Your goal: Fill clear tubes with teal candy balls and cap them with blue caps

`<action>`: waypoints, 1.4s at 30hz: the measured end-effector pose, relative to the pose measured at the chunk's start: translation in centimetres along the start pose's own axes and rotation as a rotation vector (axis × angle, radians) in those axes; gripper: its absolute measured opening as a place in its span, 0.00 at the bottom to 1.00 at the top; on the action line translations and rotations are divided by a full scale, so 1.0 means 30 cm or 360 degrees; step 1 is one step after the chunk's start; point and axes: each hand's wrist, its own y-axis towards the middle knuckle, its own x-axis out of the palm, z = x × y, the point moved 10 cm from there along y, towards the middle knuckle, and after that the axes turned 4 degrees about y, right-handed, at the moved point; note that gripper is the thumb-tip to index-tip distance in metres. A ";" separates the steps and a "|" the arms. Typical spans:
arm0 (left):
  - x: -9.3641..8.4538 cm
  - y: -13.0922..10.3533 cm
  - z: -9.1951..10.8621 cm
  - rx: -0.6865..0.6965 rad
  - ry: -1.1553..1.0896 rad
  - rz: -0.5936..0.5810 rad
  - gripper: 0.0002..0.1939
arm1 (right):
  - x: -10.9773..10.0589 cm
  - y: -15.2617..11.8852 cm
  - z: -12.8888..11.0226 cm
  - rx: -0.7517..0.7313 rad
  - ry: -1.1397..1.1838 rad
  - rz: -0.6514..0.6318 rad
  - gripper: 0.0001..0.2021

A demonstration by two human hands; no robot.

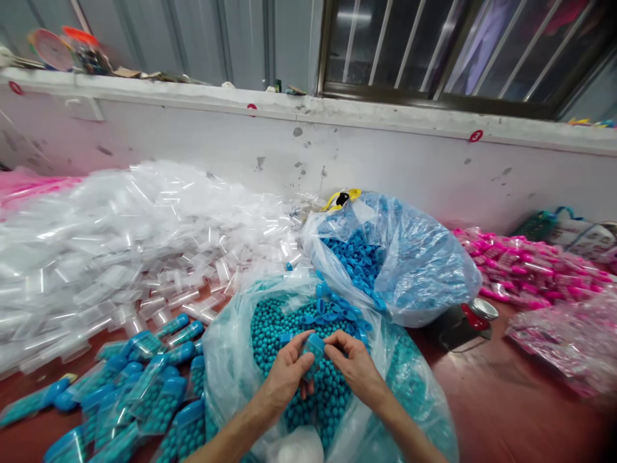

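1. Clamped in left hand (pixel 289 365), over beads (pixel 268 325): blue-capped container (pixel 314 348), long axis slightly tilted.
2. Nearly together, just beside cap (pixel 317 341): fingertips of right hand (pixel 357 370); contact impossible to tell.

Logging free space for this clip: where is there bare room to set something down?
Mainly the red surface at right, bordered by the bead bag, silver-lidded jar and pink plastic heap. The left is crowded with filled containers and clear cases.
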 end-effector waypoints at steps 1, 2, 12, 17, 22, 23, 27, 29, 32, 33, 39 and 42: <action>0.001 -0.003 -0.002 -0.0002 -0.0013 0.0004 0.38 | 0.002 0.000 0.011 0.0025 0.0046 0.0001 0.07; 0.002 -0.005 -0.004 -0.0005 -0.0022 0.0009 0.39 | 0.001 0.000 0.021 0.0044 0.0075 0.0001 0.07; -0.015 -0.021 0.021 -0.0049 0.0037 0.0238 0.20 | 0.039 -0.038 -0.065 -0.0368 -0.0343 -0.0126 0.11; -0.040 -0.024 0.031 -0.0034 0.0225 0.0169 0.21 | 0.030 -0.040 -0.058 -0.0270 -0.0099 -0.0235 0.11; -0.003 -0.044 0.059 -0.0028 0.0249 -0.0182 0.22 | -0.002 0.018 -0.028 0.0131 0.0493 -0.0290 0.19; -0.003 -0.046 0.061 -0.0020 0.0257 -0.0172 0.21 | -0.007 0.026 -0.030 0.0145 0.0549 -0.0241 0.24; -0.021 -0.050 0.062 0.0056 0.0317 0.0036 0.20 | 0.042 0.008 -0.060 0.0043 0.0312 -0.0255 0.24; -0.035 -0.055 0.071 0.0128 0.0298 0.0163 0.21 | 0.095 -0.024 -0.075 -0.0022 0.0012 -0.0384 0.26; -0.047 -0.071 0.108 0.0276 0.0257 0.0258 0.22 | 0.152 -0.063 -0.098 -0.0161 -0.0409 -0.0475 0.44; -0.044 -0.076 0.123 0.0320 0.0253 0.0248 0.22 | 0.161 -0.069 -0.107 -0.0216 -0.0520 -0.0448 0.48; -0.013 -0.088 0.146 0.0324 0.0163 0.0154 0.14 | 0.171 -0.084 -0.140 -0.0561 -0.0873 -0.0073 0.40; -0.025 -0.080 0.120 0.0249 0.0126 0.0273 0.10 | 0.182 -0.093 -0.113 -0.0603 -0.0943 0.0023 0.39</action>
